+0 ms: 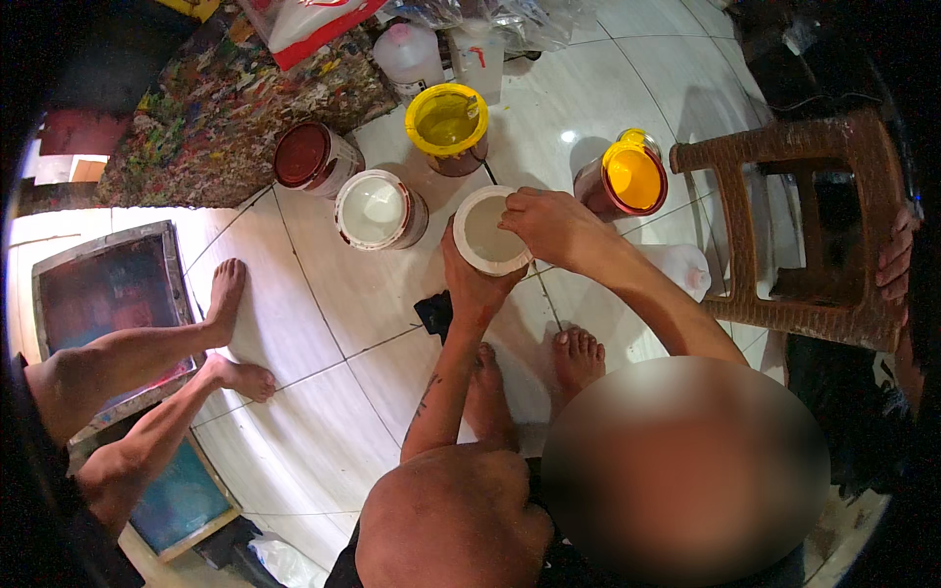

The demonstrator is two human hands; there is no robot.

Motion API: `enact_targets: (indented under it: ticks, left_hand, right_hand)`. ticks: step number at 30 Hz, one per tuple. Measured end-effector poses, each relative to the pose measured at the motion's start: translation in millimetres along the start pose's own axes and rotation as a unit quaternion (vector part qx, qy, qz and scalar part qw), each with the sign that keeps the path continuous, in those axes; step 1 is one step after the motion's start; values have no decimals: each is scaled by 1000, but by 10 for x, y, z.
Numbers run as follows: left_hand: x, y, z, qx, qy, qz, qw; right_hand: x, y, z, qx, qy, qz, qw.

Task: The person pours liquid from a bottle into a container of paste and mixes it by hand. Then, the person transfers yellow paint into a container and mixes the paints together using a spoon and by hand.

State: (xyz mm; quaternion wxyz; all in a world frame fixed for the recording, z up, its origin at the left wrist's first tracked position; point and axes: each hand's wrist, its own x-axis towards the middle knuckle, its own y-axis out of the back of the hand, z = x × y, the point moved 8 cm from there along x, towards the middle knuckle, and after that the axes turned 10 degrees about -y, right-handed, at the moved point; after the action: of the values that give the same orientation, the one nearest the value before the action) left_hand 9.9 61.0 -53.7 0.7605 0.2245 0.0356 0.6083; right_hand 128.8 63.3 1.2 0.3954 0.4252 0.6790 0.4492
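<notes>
A round white-rimmed tub (463, 233) with a pale inside stands out in front of me, above the tiled floor. My left hand (478, 284) is closed round its near left side. At its right rim, the fingers of my right hand (534, 220) are bent over the edge; the fingertips are partly hidden. Left of the tub stands a can of white paint (377, 209). Behind it is a yellow-rimmed bucket (448, 116) with dark yellow stuff inside. A can of bright yellow paint (632, 179) is to the right of my right hand.
A dark red can (304, 157) stands back left. Bottles (407, 57) and plastic bags line the back. A brown stool (730, 225) lies at right, with another person's hand (894, 257) by it. Another person's legs (147, 343) and framed screens (181, 495) are at left. A black object (432, 314) lies nearby.
</notes>
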Motion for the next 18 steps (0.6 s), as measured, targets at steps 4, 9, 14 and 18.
enact_targets:
  ticks: [4, 9, 14, 18]
  left_hand:
    - [13, -37, -10, 1, -24, -12, 1000]
    - [34, -20, -9, 21, -24, -12, 999]
    - [26, 7, -11, 18, -9, -28, 999]
    - [0, -65, -52, 27, -35, -18, 999]
  right_hand:
    - [51, 43, 15, 2, -9, 1, 1000]
    - [63, 76, 5, -2, 0, -9, 1000]
    - [63, 17, -163, -13, 146, 75, 986]
    - [95, -135, -192, -182, 201, -94, 958]
